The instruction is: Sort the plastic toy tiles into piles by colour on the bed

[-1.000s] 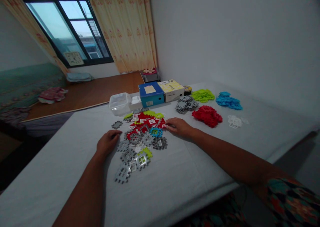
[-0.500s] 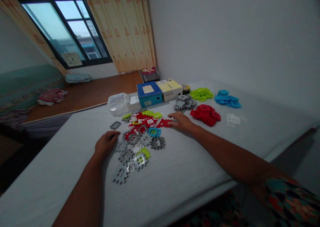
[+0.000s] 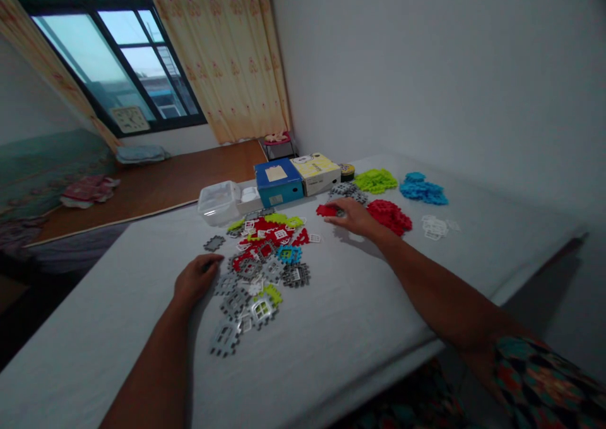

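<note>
Between the thumb and fingers of my right hand [image 3: 351,216] is a red interlocking building piece [image 3: 326,211], raised just above the table. My left hand [image 3: 196,279] rests on the cloth at the left edge of the mixed pile, its fingers curled in loosely, with nothing visible in them. Beside it lie grey interlocking pieces [image 3: 227,284] with notched edges, some framing windows. The mixed pile also has red pieces [image 3: 271,228], a blue frame [image 3: 289,254], lime green pieces and small white window inserts [image 3: 315,238].
Sorted heaps of grey [image 3: 348,192], lime green [image 3: 376,180], blue [image 3: 423,189] and red pieces [image 3: 390,217] lie right of the pile, with white inserts [image 3: 434,227]. Behind stand a clear plastic box [image 3: 218,203], a blue box [image 3: 278,183], a yellow box [image 3: 316,173] and a round tin [image 3: 347,171].
My right hand has taken a red piece from the right side of the mixed pile and lifted it toward the sorted heaps. My left hand has stayed in place; the view has shifted slightly.
</note>
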Motion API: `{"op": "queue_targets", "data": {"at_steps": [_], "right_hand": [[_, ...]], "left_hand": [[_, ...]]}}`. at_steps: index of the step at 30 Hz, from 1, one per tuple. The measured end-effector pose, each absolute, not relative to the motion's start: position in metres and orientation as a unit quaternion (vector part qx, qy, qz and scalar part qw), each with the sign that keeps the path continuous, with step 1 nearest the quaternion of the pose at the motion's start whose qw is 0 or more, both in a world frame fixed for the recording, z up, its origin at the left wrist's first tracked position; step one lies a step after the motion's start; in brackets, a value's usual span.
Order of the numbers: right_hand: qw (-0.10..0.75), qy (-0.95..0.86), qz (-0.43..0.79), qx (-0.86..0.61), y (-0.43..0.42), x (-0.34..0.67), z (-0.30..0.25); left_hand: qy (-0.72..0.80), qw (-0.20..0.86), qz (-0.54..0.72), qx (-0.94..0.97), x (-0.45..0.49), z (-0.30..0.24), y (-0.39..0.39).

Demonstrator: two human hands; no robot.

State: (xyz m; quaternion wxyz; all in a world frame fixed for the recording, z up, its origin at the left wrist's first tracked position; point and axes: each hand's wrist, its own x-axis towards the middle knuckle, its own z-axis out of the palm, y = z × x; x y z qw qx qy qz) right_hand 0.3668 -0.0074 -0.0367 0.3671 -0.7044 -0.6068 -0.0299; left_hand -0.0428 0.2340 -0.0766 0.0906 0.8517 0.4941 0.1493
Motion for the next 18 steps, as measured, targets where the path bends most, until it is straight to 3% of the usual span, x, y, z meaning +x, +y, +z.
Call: {"op": "queue_targets", "data": {"at_steps": [5,11,15,18], "right_hand": [[0.361,-0.461,-0.112,-0.803,-0.05,0.436,-0.019],[0.251,-0.414,-0.04,-0.874,-0.077,0.469,-0.025],[0.3,-0.49,-0.108,-0.811,-0.05,0.428,-0.026],[0.305,-0.624,-0.078,-0.715,-0.021,0.369,-0.041]], "left_hand": [[0.485,0.097,0.159,0.854,-0.044,-0.078,0.234],[0.494,0.098,0.166,0.848,-0.043,-0.08,0.234],[0.496,0.087,0.156,0.85,-0.044,-0.08,0.235],[0.501,0.087,0.143,0.849,-0.044,-0.08,0.235]]}}
